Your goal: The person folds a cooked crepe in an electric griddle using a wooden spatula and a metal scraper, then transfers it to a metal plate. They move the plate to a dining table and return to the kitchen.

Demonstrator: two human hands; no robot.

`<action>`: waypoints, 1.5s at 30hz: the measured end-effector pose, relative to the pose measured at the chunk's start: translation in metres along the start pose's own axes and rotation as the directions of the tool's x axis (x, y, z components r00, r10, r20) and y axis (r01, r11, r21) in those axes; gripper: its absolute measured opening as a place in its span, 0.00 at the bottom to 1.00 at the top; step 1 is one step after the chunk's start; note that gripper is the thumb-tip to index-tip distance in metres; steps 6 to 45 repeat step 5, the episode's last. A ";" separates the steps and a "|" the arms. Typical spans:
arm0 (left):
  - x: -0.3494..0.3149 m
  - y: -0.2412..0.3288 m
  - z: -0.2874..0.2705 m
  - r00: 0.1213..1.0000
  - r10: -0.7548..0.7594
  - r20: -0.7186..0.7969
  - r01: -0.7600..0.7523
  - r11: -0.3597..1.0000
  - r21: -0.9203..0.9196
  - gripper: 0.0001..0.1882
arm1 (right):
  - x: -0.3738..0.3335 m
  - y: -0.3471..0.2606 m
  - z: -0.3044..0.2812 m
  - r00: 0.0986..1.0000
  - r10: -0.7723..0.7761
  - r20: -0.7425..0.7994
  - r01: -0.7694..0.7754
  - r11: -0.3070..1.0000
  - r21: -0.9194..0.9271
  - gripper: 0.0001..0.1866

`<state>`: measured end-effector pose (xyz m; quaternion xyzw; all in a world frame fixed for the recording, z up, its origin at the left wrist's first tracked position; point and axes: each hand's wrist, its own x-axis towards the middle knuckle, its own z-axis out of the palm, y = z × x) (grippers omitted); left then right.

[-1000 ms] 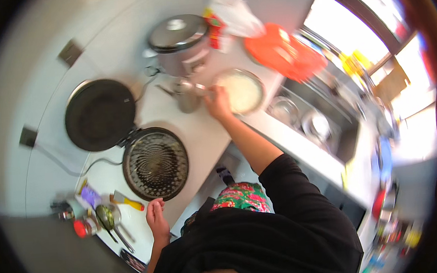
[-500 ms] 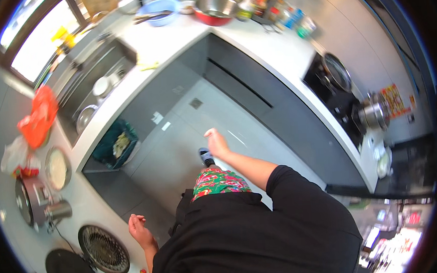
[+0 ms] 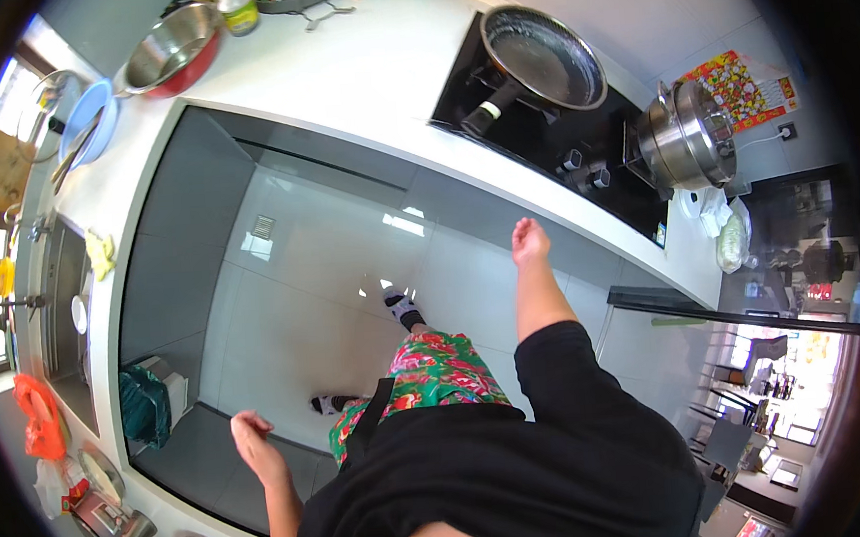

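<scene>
My right hand (image 3: 530, 242) hangs over the floor just short of the counter edge by the stove, its fingers curled in with nothing in them. Nearest to it is the black cooktop (image 3: 530, 139), which carries a frying pan (image 3: 547, 57) with its handle toward me and a stainless steel pot (image 3: 683, 140). My left hand (image 3: 255, 442) is low on the left, empty, with loosely bent fingers slightly apart. It is to the right of a dark green bag-lined bin (image 3: 145, 404) and touches nothing.
A white counter (image 3: 368, 65) bends round the grey floor (image 3: 301, 247). A red-sided metal basin (image 3: 176, 53) and a light blue bowl (image 3: 96, 122) stand at the far left corner. The sink (image 3: 62, 291) is on the left, with an orange bag (image 3: 38, 415) beside it. A dark refrigerator-like panel (image 3: 803, 246) stands right.
My view has swung right, bringing the cooktop closer and shifting the sink to the left edge. Both slippered feet now show. My right hand has moved toward the stove side; both hands stay empty.
</scene>
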<state>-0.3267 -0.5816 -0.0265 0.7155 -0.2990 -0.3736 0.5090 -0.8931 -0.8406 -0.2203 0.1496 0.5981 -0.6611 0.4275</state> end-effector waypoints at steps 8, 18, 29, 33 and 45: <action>-0.002 0.031 0.080 0.949 -0.097 0.299 0.008 0.958 0.287 0.21 | 0.075 -0.052 -0.020 0.983 -0.011 -0.181 0.038 0.989 0.143 0.06; -0.002 0.031 0.080 0.949 -0.097 0.299 0.008 0.958 0.287 0.21 | 0.075 -0.052 -0.020 0.983 -0.011 -0.181 0.038 0.989 0.143 0.06; -0.002 0.031 0.080 0.949 -0.097 0.299 0.008 0.958 0.287 0.21 | 0.075 -0.052 -0.020 0.983 -0.011 -0.181 0.038 0.989 0.143 0.06; -0.002 0.031 0.080 0.949 -0.097 0.299 0.008 0.958 0.287 0.21 | 0.075 -0.052 -0.020 0.983 -0.011 -0.181 0.038 0.989 0.143 0.06; -0.002 0.031 0.080 0.949 -0.097 0.299 0.008 0.958 0.287 0.21 | 0.075 -0.052 -0.020 0.983 -0.011 -0.181 0.038 0.989 0.143 0.06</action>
